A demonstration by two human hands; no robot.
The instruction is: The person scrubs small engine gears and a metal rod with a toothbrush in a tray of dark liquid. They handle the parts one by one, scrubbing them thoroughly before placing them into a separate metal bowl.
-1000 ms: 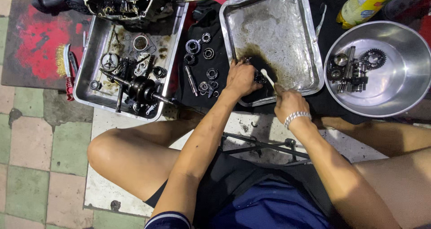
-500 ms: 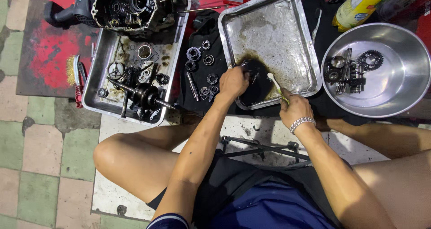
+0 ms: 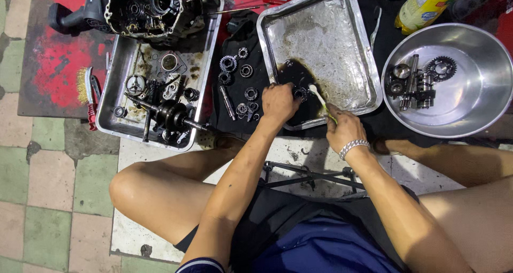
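Gripping a small dark metal gear (image 3: 299,93) over the black oily pool in the shallow steel tray (image 3: 357,48), the left hand (image 3: 279,103) steadies it so the right hand (image 3: 344,127), closed round a white toothbrush (image 3: 319,100), can scrub it.

You're in a floor-level motorcycle repair workshop. Far left: stripped engine case (image 3: 149,8) over a steel tray (image 3: 118,99) holding a crankshaft (image 3: 170,112) and small parts. Loose gears (image 3: 230,63) on a black cloth (image 3: 243,35). Oily wash tray (image 3: 368,64) centre, steel bowl (image 3: 481,86) of gear shafts right, wire brush (image 3: 85,86) left, worn tiled floor (image 3: 48,171).
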